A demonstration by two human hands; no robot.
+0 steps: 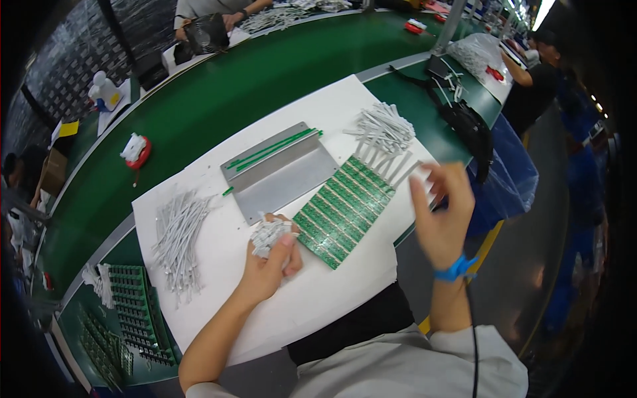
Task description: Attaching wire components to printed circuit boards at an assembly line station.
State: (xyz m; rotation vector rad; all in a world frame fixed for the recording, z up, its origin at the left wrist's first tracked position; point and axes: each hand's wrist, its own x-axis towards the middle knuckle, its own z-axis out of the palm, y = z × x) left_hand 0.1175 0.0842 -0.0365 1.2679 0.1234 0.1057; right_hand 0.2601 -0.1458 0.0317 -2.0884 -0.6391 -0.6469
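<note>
My left hand (267, 270) is closed round a bunch of short white cables (271, 235), their ends bundled above the thumb. Beside it a green circuit board panel (344, 212), divided into rows of small boards, lies at a slant on white sheeting (318, 292). Several flat grey-white cables (381, 162) stick out from the panel's far right end. My right hand (446, 212), a blue strap (456, 268) on its wrist, hovers right of those cables. Its thumb and fingers look apart, slightly blurred, with nothing visible between them.
A metal angled fixture (285, 182) with green strips stands behind the panel. Piles of white cables lie at left (182, 242) and far right (385, 126). More green boards (136, 312) lie lower left. A green conveyor belt (219, 126) runs behind; people work beyond it and at right.
</note>
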